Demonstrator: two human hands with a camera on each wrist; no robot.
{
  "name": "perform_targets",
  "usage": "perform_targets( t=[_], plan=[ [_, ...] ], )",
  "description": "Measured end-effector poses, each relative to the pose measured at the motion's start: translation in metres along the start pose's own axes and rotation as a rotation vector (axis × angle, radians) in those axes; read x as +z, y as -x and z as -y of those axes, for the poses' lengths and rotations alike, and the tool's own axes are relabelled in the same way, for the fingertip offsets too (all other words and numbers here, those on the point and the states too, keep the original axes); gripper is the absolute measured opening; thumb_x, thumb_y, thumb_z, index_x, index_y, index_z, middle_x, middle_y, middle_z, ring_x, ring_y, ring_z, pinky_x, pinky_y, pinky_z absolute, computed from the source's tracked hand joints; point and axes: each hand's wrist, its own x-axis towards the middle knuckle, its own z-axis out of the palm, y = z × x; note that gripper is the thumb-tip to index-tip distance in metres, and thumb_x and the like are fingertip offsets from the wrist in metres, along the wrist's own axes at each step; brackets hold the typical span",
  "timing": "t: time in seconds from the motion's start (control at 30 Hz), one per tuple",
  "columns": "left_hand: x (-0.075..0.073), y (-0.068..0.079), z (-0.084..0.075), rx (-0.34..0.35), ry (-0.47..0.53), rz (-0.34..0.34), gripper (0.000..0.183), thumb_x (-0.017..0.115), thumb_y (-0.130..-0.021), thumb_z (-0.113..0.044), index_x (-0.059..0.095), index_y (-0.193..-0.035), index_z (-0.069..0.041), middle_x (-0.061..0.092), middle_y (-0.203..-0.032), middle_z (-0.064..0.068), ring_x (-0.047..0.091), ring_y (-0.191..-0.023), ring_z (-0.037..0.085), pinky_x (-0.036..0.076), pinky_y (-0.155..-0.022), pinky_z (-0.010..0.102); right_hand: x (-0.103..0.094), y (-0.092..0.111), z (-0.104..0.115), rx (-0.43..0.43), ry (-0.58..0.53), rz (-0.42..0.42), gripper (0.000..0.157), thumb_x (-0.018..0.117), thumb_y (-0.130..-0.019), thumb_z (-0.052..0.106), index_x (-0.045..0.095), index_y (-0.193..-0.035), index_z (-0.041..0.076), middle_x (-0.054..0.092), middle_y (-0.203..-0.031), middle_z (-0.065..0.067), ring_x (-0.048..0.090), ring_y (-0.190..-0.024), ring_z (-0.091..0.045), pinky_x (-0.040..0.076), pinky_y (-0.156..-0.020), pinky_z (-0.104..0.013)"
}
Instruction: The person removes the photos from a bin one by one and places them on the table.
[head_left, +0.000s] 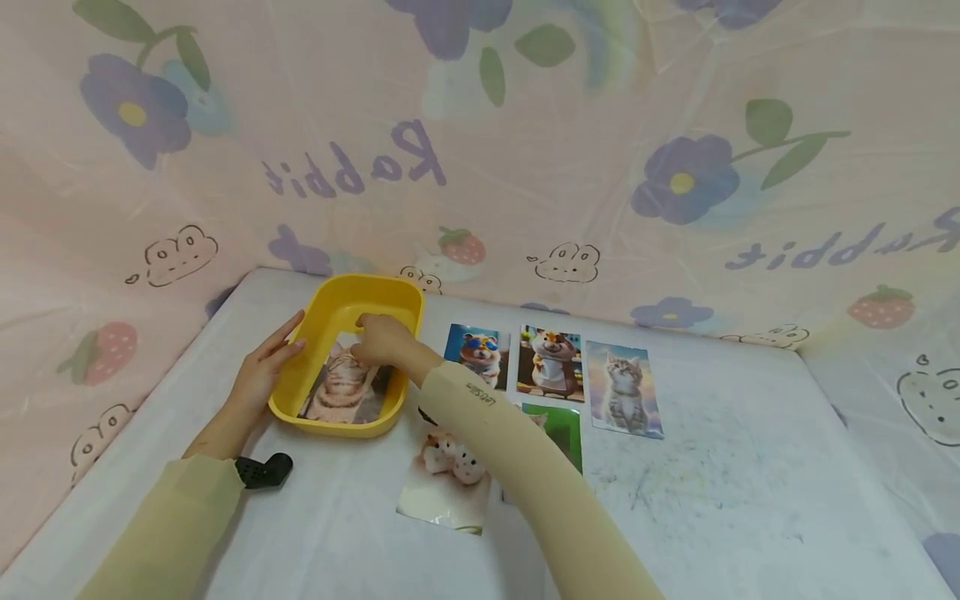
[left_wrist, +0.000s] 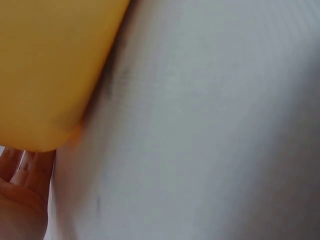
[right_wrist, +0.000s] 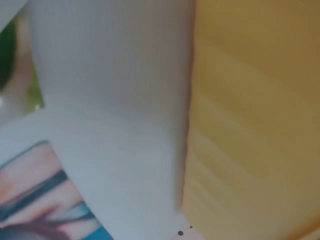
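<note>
At the back left of the table stands a yellow plastic bin (head_left: pixel 347 287), with a cat photo card (head_left: pixel 341 392) lying inside it. My left hand (head_left: pixel 258 375) holds the bin's left side, thumb at the rim and fingers along the outer wall. In the left wrist view, those fingers (left_wrist: pixel 37 170) show beside the bin's wall (left_wrist: pixel 55 75). My right hand (head_left: pixel 386 340) reaches over the right rim into the bin, its bent fingers and thumb at the upper part of the cat card. I cannot tell whether they pinch it.
Right of the bin lie picture cards: a hamster in sunglasses (head_left: pixel 480 354), an animal in an apron (head_left: pixel 551 362), a kitten (head_left: pixel 624 392), white hamsters (head_left: pixel 450 471) and a green card (head_left: pixel 564 429) partly under my right sleeve. A printed curtain (head_left: pixel 510 167) hangs behind the table.
</note>
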Motion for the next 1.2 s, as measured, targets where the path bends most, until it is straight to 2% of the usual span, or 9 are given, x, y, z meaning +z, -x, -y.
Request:
perform_targets(
  t=[0.17, 0.33, 0.47, 0.6, 0.87, 1.03, 1.2],
  plan=[
    [0.001, 0.0, -0.001, -0.002, -0.008, -0.003, 0.058, 0.05, -0.098, -0.044, 0.026, -0.15, -0.036, 0.01, -0.161, 0.002, 0.008, -0.148, 0.028, 0.012, -0.12, 0.05, 0.001, 0.002, -0.004, -0.011, -0.086, -0.045, 0.047, 0.055, -0.094, 0.024, 0.05, -0.139, 0.011, 0.058, -0.135, -0.004, 0.055, -0.12, -0.017, 0.046, -0.099, -0.026],
    [0.003, -0.001, -0.001, -0.006, 0.002, -0.002, 0.057, 0.05, -0.098, -0.043, 0.026, -0.15, -0.037, 0.011, -0.161, 0.001, 0.009, -0.148, 0.028, 0.013, -0.12, 0.05, 0.002, 0.005, -0.009, -0.039, -0.225, -0.126, 0.042, 0.06, -0.092, 0.019, 0.056, -0.133, 0.012, 0.062, -0.128, -0.007, 0.058, -0.115, -0.019, 0.05, -0.093, -0.026],
    [0.003, -0.002, -0.003, -0.001, -0.043, -0.027, 0.058, 0.05, -0.097, -0.044, 0.027, -0.15, -0.035, 0.011, -0.161, 0.002, 0.006, -0.148, 0.03, 0.01, -0.12, 0.05, 0.0, 0.01, -0.012, -0.092, -0.364, -0.17, 0.041, 0.064, -0.09, 0.013, 0.058, -0.13, 0.01, 0.064, -0.124, -0.009, 0.059, -0.114, -0.021, 0.051, -0.091, -0.026],
    [0.002, -0.002, -0.003, -0.002, -0.049, -0.036, 0.059, 0.052, -0.097, -0.045, 0.028, -0.15, -0.035, 0.011, -0.161, 0.002, 0.003, -0.149, 0.031, 0.008, -0.12, 0.049, -0.004, 0.014, -0.014, -0.146, -0.44, -0.174, 0.042, 0.064, -0.089, 0.01, 0.058, -0.131, 0.011, 0.063, -0.122, -0.009, 0.06, -0.108, -0.022, 0.052, -0.087, -0.024],
    [0.002, -0.003, -0.003, -0.016, -0.039, -0.031, 0.059, 0.052, -0.096, -0.046, 0.028, -0.149, -0.036, 0.01, -0.161, 0.0, 0.001, -0.149, 0.029, 0.005, -0.121, 0.047, -0.006, 0.02, -0.019, -0.225, -0.394, -0.181, 0.039, 0.064, -0.091, 0.014, 0.061, -0.129, 0.018, 0.056, -0.138, 0.0, 0.049, -0.127, -0.015, 0.041, -0.107, -0.027],
    [0.002, -0.001, -0.002, -0.017, -0.055, -0.033, 0.061, 0.051, -0.096, -0.048, 0.027, -0.15, -0.034, 0.009, -0.161, 0.002, 0.002, -0.148, 0.031, 0.006, -0.12, 0.049, -0.009, 0.026, -0.022, -0.223, -0.502, -0.175, 0.037, 0.063, -0.092, 0.015, 0.06, -0.129, 0.021, 0.055, -0.139, 0.002, 0.049, -0.127, -0.014, 0.04, -0.108, -0.031],
    [0.001, -0.001, -0.002, -0.01, -0.031, -0.023, 0.059, 0.05, -0.097, -0.047, 0.027, -0.15, -0.036, 0.009, -0.161, 0.003, 0.005, -0.148, 0.029, 0.006, -0.121, 0.047, -0.017, 0.03, -0.03, -0.256, -0.63, -0.222, 0.037, 0.065, -0.091, 0.016, 0.062, -0.127, 0.021, 0.056, -0.136, 0.004, 0.044, -0.132, -0.013, 0.038, -0.11, -0.034]
  ],
)
